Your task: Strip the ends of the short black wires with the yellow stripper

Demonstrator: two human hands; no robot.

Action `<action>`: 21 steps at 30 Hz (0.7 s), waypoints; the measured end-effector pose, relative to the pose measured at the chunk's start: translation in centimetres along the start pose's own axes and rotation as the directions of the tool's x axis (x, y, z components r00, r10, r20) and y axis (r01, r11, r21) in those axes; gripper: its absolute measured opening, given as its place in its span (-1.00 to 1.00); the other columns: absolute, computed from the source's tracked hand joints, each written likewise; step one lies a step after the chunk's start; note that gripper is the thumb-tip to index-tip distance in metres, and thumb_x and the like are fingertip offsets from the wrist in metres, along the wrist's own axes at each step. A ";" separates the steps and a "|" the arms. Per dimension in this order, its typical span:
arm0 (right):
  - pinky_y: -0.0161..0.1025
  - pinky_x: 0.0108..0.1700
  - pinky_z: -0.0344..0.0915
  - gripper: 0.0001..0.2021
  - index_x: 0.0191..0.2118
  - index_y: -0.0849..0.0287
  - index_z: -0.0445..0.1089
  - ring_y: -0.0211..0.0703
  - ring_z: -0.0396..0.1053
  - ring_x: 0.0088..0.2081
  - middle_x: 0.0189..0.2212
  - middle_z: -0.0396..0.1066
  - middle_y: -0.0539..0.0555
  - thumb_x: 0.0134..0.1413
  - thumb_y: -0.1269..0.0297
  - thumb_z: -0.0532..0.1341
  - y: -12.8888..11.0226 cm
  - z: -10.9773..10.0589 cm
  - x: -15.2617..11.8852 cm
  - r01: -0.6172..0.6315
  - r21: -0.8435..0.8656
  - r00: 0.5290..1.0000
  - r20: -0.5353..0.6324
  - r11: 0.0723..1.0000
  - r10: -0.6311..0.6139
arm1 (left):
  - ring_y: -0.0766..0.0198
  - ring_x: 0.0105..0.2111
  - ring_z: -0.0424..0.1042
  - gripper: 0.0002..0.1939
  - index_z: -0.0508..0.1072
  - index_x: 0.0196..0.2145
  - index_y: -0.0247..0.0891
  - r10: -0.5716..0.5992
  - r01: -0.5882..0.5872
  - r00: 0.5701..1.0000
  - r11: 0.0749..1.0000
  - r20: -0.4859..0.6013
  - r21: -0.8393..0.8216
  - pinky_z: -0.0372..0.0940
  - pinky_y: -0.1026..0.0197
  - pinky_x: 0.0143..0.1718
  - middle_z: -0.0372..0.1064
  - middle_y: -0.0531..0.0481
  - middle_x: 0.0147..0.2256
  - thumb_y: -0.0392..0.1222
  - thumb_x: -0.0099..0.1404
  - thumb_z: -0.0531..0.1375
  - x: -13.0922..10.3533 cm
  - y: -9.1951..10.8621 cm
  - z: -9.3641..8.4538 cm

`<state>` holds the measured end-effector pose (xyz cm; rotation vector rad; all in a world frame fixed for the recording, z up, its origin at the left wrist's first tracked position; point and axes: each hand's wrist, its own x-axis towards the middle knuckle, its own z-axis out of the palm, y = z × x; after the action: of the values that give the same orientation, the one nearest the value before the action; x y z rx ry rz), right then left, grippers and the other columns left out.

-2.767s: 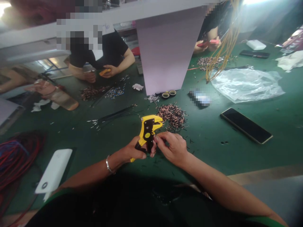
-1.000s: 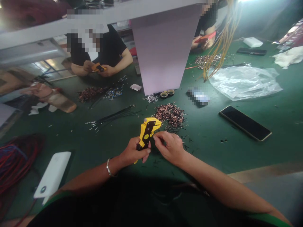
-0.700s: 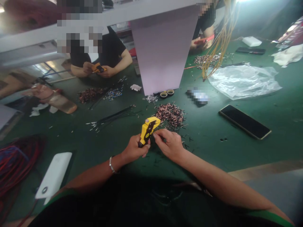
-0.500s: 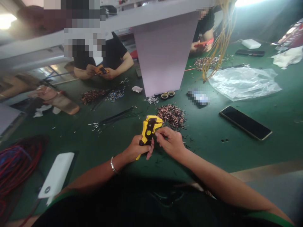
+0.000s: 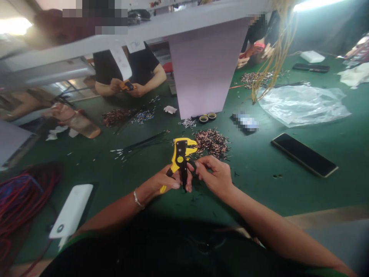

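Observation:
My left hand (image 5: 172,180) is wrapped round the handles of a yellow and black wire stripper (image 5: 181,154). The tool stands with its jaws up and pointing right, a gap showing between them, and its handles are spread. Just right of the tool, my right hand (image 5: 216,175) has thumb and forefinger pinched together; whatever is between them is too small to make out. Behind the jaws lies a heap of short copper-and-black wire bits (image 5: 211,142). Black wires with bare silvery ends (image 5: 138,144) lie in a bundle to the left.
A phone (image 5: 304,154) and a clear plastic bag (image 5: 302,104) lie right. Two tape rolls (image 5: 208,117) sit before the upright panel (image 5: 206,69). At left are a white power bank (image 5: 71,211) and coiled red wire (image 5: 24,204). Two co-workers hold tools across the table.
The stripper's handles have spread and its jaws have parted. My right hand has drawn slightly away from the tool, to the right. The whole view has shifted a little.

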<state>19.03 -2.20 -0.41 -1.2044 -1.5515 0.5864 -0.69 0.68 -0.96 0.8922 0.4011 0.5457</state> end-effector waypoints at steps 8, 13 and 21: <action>-0.37 -0.55 0.26 -0.83 -0.46 0.13 0.38 -0.34 0.34 -0.64 -0.66 0.39 -0.09 0.17 0.35 0.19 0.0 -0.1 0.0 0.028 -0.059 0.999 -0.015 0.998 -0.029 | 0.14 -0.33 0.43 -0.38 0.41 -0.03 -0.31 -0.014 0.014 1.000 0.998 -0.005 0.056 0.32 0.04 -0.17 0.43 -0.09 -0.31 -0.29 -0.12 0.38 -0.2 0.0 -0.1; -0.37 -0.53 0.30 -0.81 -0.46 0.12 0.39 -0.33 0.38 -0.63 -0.64 0.43 -0.08 0.19 0.35 0.19 -0.2 0.1 -0.1 0.134 -0.127 0.989 -0.041 0.983 -0.140 | 0.14 -0.30 0.44 -0.43 0.43 -0.07 -0.31 -0.023 0.022 1.000 0.995 0.007 0.101 0.29 0.07 -0.16 0.41 -0.08 -0.31 -0.27 -0.10 0.39 -0.2 -0.2 -0.2; -0.35 -0.55 0.30 -0.83 -0.43 0.10 0.37 -0.28 0.42 -0.62 -0.64 0.46 -0.06 0.20 0.36 0.19 -0.3 0.3 -0.3 0.234 -0.147 0.969 -0.039 0.961 -0.242 | 0.13 -0.29 0.42 -0.57 0.46 -0.24 -0.33 -0.018 0.017 1.000 0.989 0.006 0.149 0.28 0.10 -0.19 0.39 -0.08 -0.32 -0.23 -0.12 0.42 0.0 -0.2 -0.1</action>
<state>18.66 -2.49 -0.40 -1.1072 -1.6817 0.2854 -0.68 0.70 -1.16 1.0327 0.4468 0.5004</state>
